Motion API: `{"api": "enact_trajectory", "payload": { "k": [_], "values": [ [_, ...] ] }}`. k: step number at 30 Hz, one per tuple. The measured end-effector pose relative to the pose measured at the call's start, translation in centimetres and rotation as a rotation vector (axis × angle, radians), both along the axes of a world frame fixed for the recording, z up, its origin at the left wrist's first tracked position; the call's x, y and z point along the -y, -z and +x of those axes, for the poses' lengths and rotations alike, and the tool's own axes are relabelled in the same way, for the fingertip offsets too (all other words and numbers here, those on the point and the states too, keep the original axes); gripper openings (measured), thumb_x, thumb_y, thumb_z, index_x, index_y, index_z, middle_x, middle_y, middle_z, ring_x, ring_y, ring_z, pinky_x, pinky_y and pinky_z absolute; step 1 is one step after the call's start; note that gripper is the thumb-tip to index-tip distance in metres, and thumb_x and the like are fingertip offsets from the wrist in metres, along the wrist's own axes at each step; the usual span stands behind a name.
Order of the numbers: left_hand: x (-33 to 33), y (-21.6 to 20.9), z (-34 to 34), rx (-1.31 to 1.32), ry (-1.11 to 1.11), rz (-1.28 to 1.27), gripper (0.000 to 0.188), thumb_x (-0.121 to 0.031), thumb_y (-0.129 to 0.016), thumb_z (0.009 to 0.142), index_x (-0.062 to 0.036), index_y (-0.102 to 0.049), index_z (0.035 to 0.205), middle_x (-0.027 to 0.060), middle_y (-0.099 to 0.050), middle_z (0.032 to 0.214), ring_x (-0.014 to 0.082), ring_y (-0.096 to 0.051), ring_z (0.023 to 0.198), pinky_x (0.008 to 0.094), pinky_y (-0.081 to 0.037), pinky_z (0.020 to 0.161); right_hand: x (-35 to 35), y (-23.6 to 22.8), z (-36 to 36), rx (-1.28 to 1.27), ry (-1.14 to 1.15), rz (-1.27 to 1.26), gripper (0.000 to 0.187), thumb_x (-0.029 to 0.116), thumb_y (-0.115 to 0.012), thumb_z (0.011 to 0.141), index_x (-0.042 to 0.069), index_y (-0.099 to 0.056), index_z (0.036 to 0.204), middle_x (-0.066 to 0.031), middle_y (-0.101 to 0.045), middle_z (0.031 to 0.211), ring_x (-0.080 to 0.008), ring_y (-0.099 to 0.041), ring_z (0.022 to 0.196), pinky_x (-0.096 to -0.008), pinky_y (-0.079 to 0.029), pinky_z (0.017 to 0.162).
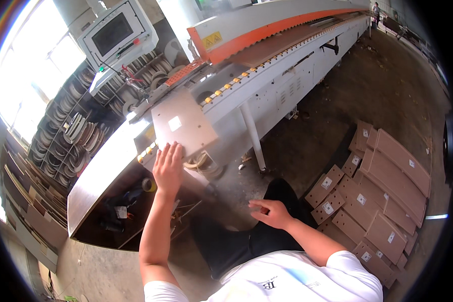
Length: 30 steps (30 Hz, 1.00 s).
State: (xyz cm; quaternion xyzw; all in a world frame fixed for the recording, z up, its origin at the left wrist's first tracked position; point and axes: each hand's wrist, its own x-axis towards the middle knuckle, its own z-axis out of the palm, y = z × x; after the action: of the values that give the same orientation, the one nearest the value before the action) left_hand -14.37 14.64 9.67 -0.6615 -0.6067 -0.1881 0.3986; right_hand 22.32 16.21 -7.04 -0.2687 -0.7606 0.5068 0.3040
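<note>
A flat brown panel (183, 126) with a white label and several small dark holes lies tilted at the near end of a long machine (281, 93). Against its near left corner rests my left hand (168, 168), fingers stretched out along the edge and not wrapped round it. My right hand (272, 213) hovers in front of my dark-clothed leg, loosely bent with fingers apart and holding nothing. Yellow rollers (219, 93) line the machine's edge by the panel.
Labelled brown panels (362, 199) lie in overlapping stacks on the floor at right. A control screen (113, 34) stands at upper left, above racks of edging coils (78, 128). A pale table (103, 173) juts out at left. Boards (35, 211) lean farther left. A person (376, 11) stands far off.
</note>
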Motion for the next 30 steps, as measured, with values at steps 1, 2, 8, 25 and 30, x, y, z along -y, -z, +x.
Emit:
{"api": "enact_trajectory", "payload": {
  "k": [1, 2, 8, 25, 30],
  "values": [
    [-0.7, -0.2, -0.5, 0.037, -0.015, -0.009, 0.039, -0.005, -0.064, 0.090, -0.0076, -0.068, 0.129, 0.0119, -0.073, 0.133, 0.0348, -0.068, 0.127, 0.0513, -0.054, 0.107, 0.4, 1.5, 1.1, 0.071, 0.015, -0.004, 0.042, 0.027, -0.080, 0.091, 0.013, -0.074, 0.131, -0.0047, -0.079, 0.117, -0.0153, -0.072, 0.083, -0.0292, -0.058, 0.078],
    [-1.4, -0.7, -0.9, 0.074, -0.030, -0.017, 0.040, -0.005, -0.064, 0.089, -0.0080, -0.068, 0.129, 0.0118, -0.073, 0.133, 0.0351, -0.068, 0.127, 0.0511, -0.054, 0.106, 0.5, 2.5, 2.1, 0.142, 0.030, -0.008, 0.041, 0.031, -0.080, 0.091, 0.015, -0.075, 0.129, -0.0054, -0.079, 0.117, -0.0181, -0.074, 0.085, -0.0309, -0.059, 0.078],
    [-5.8, -2.6, -3.4, 0.268, -0.067, -0.216, 0.052, -0.012, -0.077, 0.084, -0.0145, -0.071, 0.135, 0.0085, -0.068, 0.142, 0.0343, -0.063, 0.134, 0.0429, -0.054, 0.109, 1.1, 5.6, 6.2, 0.221, 0.110, 0.018, 0.038, 0.029, -0.077, 0.091, 0.012, -0.076, 0.125, -0.0050, -0.080, 0.115, -0.0190, -0.076, 0.085, -0.0320, -0.060, 0.079],
    [-15.4, -3.5, -1.4, 0.115, -0.048, -0.318, 0.056, -0.026, -0.078, 0.085, -0.0216, -0.067, 0.139, 0.0010, -0.068, 0.144, 0.0309, -0.066, 0.130, 0.0408, -0.059, 0.100, -1.5, 7.4, 3.5, 0.187, 0.150, 0.166, 0.020, 0.018, -0.079, 0.089, 0.009, -0.080, 0.108, -0.0046, -0.081, 0.094, -0.0153, -0.076, 0.072, -0.0275, -0.059, 0.065],
    [-18.6, -3.0, -0.3, 0.068, -0.045, -0.307, 0.058, -0.027, -0.077, 0.085, -0.0221, -0.066, 0.141, 0.0002, -0.068, 0.144, 0.0303, -0.067, 0.129, 0.0408, -0.059, 0.099, -1.9, 7.7, 3.1, 0.168, 0.179, 0.160, 0.018, 0.023, -0.078, 0.089, 0.015, -0.079, 0.105, -0.0060, -0.077, 0.089, -0.0261, -0.074, 0.075, -0.0357, -0.058, 0.066]
  ]
}}
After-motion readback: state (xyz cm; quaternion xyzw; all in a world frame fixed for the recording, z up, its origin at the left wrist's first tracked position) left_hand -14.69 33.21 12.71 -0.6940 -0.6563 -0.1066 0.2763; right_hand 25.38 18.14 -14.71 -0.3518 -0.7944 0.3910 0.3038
